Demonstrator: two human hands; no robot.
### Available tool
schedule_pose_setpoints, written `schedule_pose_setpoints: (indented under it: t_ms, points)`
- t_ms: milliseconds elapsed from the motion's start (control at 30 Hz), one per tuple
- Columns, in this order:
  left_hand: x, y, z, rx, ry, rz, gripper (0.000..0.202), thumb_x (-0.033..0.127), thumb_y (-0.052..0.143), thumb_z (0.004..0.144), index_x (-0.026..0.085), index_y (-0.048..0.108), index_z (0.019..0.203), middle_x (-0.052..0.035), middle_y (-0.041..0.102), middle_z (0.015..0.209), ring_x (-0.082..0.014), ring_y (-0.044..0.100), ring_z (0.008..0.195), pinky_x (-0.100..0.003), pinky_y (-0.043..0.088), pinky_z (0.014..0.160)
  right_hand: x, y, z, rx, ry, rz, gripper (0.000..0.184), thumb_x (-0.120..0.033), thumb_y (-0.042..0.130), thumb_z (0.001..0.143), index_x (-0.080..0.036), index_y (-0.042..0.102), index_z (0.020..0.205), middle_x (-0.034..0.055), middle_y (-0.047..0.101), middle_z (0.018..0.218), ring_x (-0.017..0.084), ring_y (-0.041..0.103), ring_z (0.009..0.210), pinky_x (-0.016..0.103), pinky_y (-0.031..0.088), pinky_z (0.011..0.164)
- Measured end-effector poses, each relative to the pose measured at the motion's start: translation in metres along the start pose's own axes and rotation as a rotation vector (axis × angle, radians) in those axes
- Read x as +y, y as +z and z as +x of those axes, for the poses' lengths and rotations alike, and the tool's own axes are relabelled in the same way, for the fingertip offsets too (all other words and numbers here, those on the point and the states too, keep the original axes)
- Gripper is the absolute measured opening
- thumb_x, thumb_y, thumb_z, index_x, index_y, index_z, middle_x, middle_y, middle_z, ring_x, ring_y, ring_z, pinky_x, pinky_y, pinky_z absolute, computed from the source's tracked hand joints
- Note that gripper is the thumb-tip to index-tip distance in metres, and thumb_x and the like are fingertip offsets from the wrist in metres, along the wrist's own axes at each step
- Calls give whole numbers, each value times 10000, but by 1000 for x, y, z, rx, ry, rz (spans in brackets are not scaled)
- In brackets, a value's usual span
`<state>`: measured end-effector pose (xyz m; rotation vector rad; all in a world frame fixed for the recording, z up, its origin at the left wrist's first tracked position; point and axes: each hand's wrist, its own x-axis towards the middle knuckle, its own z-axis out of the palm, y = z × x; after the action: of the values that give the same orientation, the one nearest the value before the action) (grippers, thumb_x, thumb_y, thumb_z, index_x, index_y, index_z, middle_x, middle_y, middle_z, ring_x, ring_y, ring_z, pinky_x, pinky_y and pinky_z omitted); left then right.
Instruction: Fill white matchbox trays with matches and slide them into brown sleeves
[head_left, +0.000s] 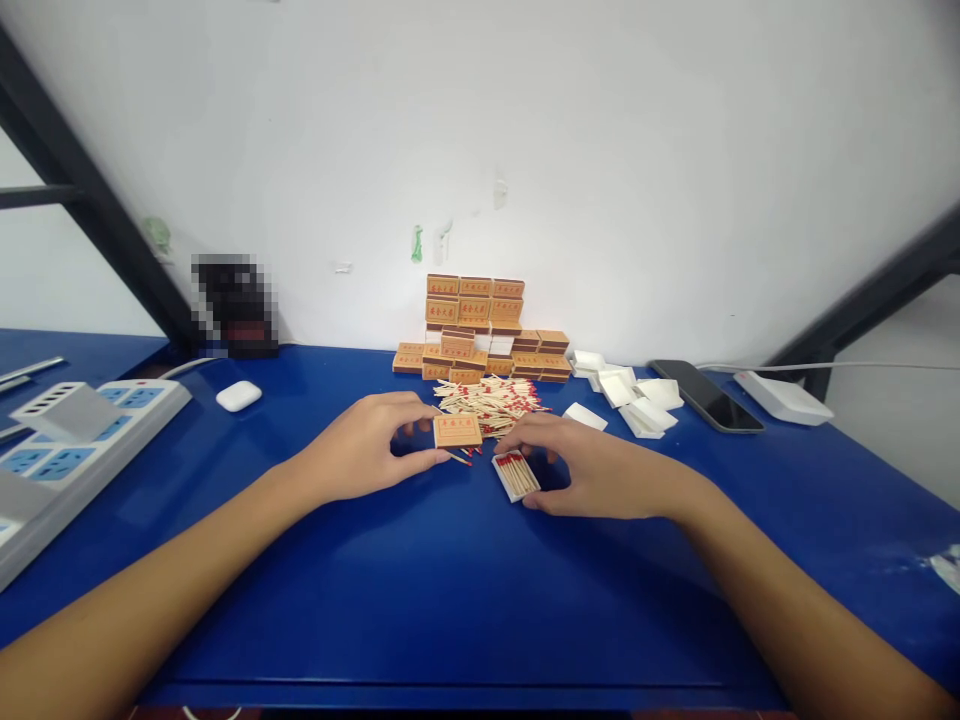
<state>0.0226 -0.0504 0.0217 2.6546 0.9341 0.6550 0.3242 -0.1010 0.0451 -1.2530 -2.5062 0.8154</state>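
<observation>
My left hand (375, 445) grips an orange matchbox sleeve (457, 431) by its left end, between thumb and fingers. My right hand (581, 465) pinches a white matchbox tray (516, 476), tilted and filled with red-tipped matches. Sleeve and tray are apart, a short gap between them. Just behind both hands lies a loose pile of matches (491, 402), and a few stray ones lie under the sleeve. Whether the sleeve holds anything inside cannot be seen.
Stacked matchboxes (474, 310) stand against the wall. Several white trays (637, 400) lie right of the pile, near a phone (705, 395) and a white box (784, 398). At left are a power strip (142, 420) and a white earphone case (238, 396) on the blue table (450, 600).
</observation>
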Motion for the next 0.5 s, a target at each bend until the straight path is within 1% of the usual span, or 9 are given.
schedule_pose_setpoints:
  t_ms: [133,200,267,300,367,400,433,467,500]
  points:
    - [0,1,-1,-13,-31,-2,433,535,704,943,235,719,1255,-41,704,949,-185,635,799,-307,482,697,1,-5,-3,-76,-35,60,469,-123,675,803,-295,691,1238,30,695,1210,221,630,1022,364,515,892]
    - [0,2,-1,-19,-24,6,420,529,701,946,237,723,1248,-37,698,938,-185,635,799,-308,478,700,1,-6,-5,-106,-27,80,458,-115,680,796,-294,694,1218,23,694,1200,206,629,993,332,516,839]
    - [0,2,0,-29,-18,13,412,522,701,946,235,726,1242,-33,694,932,-185,634,805,-309,477,706,1,-6,-5,-98,43,56,420,-242,780,795,-278,697,1204,32,696,1146,214,628,958,326,513,791]
    - [0,2,0,-36,-20,13,408,518,701,947,231,728,1235,-33,693,930,-184,633,807,-309,476,708,2,-6,-5,-87,91,36,488,-344,837,773,-271,689,1232,37,696,1104,219,629,927,327,509,760]
    - [1,2,0,-54,-28,8,397,515,701,948,229,731,1221,-33,693,929,-181,630,804,-307,474,705,3,-5,-4,-67,176,13,758,-531,902,693,-263,643,1353,36,691,1009,222,630,849,323,493,687]
    - [1,2,-1,-60,-31,3,390,513,700,949,231,731,1217,-32,693,927,-179,627,800,-305,473,701,4,-4,-4,-69,199,12,872,-581,912,661,-262,610,1414,30,687,967,219,629,813,318,482,654]
    - [1,2,-1,-65,-31,-4,382,510,699,950,232,732,1210,-32,693,926,-178,626,798,-304,472,698,5,-4,-4,-76,202,14,934,-595,920,642,-265,589,1451,23,682,935,215,626,785,312,471,630]
    - [2,2,-1,-68,-28,-10,375,507,698,950,231,732,1201,-33,693,927,-178,626,800,-304,473,697,5,-4,-5,-82,190,15,928,-576,926,640,-270,595,1452,18,677,912,212,625,771,308,464,620]
    - [2,2,0,-68,-24,-16,373,506,699,948,227,732,1193,-35,694,929,-180,627,805,-304,475,698,6,-5,-5,-88,171,16,860,-533,925,656,-275,624,1419,16,674,900,209,625,769,304,462,619]
